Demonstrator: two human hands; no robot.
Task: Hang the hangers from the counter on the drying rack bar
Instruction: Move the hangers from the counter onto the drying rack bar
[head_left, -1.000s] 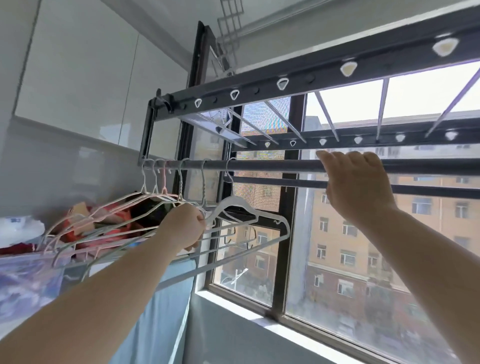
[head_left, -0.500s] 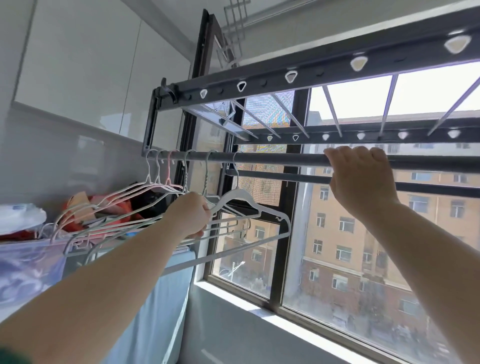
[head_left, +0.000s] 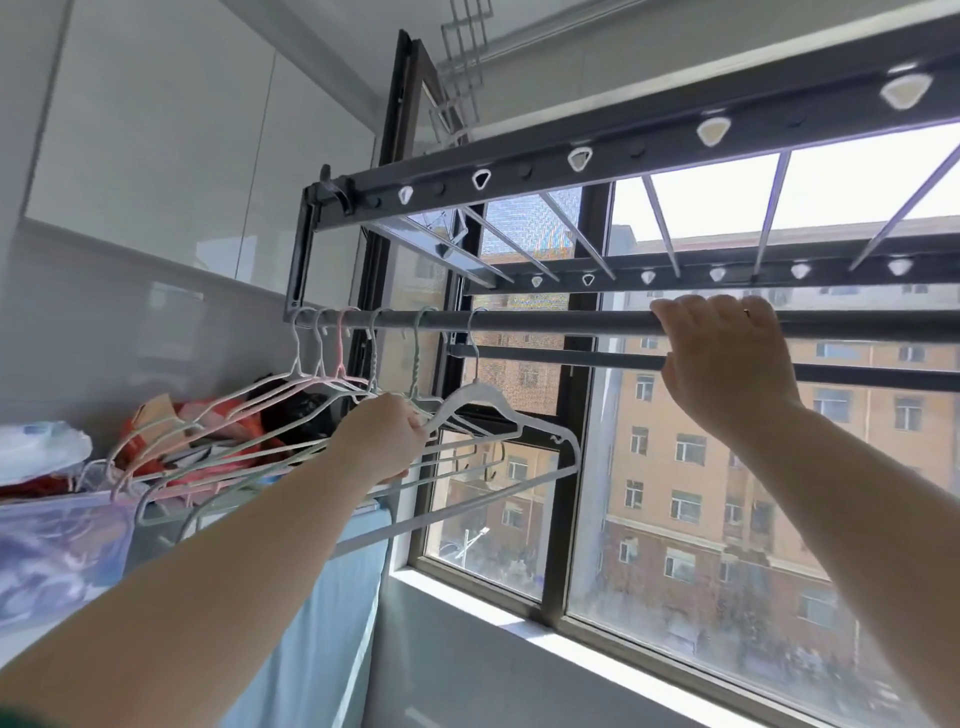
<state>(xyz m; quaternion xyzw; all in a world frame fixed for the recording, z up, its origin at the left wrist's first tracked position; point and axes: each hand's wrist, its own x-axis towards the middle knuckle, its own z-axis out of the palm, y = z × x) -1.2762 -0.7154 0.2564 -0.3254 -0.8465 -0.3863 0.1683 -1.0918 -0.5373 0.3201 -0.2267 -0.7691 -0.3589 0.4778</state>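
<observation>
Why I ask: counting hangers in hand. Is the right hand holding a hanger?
No, the right hand grips the drying rack bar; the hangers hang by the left hand.

Glossy white tiled wall (head_left: 156, 156) on left. Dark-framed glass window (head_left: 576, 467) ahead, strong daylight in. Tan multi-storey apartment block (head_left: 727, 493) outside. White windowsill (head_left: 519, 631) below.

View shifted slightly; left hand (head_left: 382, 439) on hangers (head_left: 478, 391) barely moved.
</observation>
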